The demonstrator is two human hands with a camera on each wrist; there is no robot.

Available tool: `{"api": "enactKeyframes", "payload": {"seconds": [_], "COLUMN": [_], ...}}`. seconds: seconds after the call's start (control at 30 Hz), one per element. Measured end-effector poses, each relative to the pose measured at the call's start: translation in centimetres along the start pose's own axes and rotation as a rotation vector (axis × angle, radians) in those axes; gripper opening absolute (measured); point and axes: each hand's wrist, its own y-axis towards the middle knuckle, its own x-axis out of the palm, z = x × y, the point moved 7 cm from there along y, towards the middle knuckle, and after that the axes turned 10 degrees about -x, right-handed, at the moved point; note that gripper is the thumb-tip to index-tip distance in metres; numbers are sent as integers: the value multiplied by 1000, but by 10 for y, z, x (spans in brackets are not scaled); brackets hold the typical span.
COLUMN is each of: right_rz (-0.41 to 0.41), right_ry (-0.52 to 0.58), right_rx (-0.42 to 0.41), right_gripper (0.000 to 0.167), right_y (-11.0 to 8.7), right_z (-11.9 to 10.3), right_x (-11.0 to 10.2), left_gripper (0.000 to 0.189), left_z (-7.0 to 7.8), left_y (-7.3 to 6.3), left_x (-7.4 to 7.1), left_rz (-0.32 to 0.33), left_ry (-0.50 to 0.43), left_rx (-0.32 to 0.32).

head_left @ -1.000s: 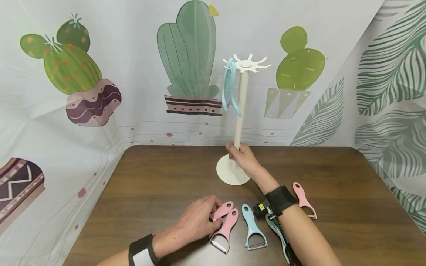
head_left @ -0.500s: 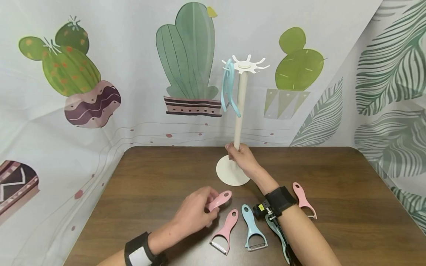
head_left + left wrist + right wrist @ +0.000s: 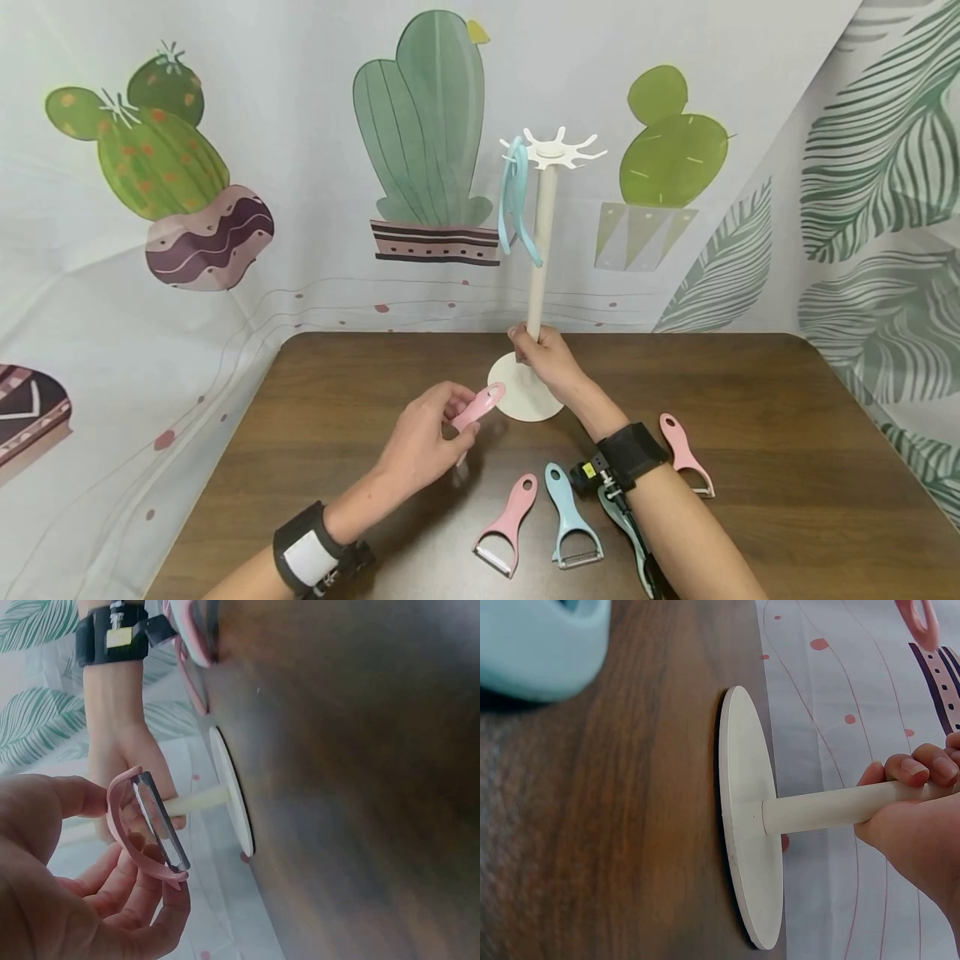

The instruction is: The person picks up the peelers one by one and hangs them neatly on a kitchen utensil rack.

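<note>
Behind, cactus-printed backdrop, probably cloth; under the held peeler, brown tabletop.

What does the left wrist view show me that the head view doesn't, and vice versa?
Only left wrist: the metal blade of the pink peeler held by the left hand.
Only head: the hooked top and the light blue plastic hanging there.
Both: the peeler, the left hand, the right hand gripping the pole, the round base and the table.
</note>
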Motion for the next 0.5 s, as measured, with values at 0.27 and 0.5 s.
{"api": "enactKeyframes", "payload": {"seconds": [0.27, 0.5], "right_rz": [3, 2], "right_ry": [12, 16], "right_rx": [-3, 3], "right_gripper": [41, 40], "right_y": [0, 0], "right_z": [0, 0], "right_x": [0, 0], "left_gripper": [32, 32], "left_z": [6, 14], "left_y": [13, 24], "left_x": [-13, -20], "left_rz": [78, 118], "left_ry": [-64, -74], "left_rx": [37, 66]}}
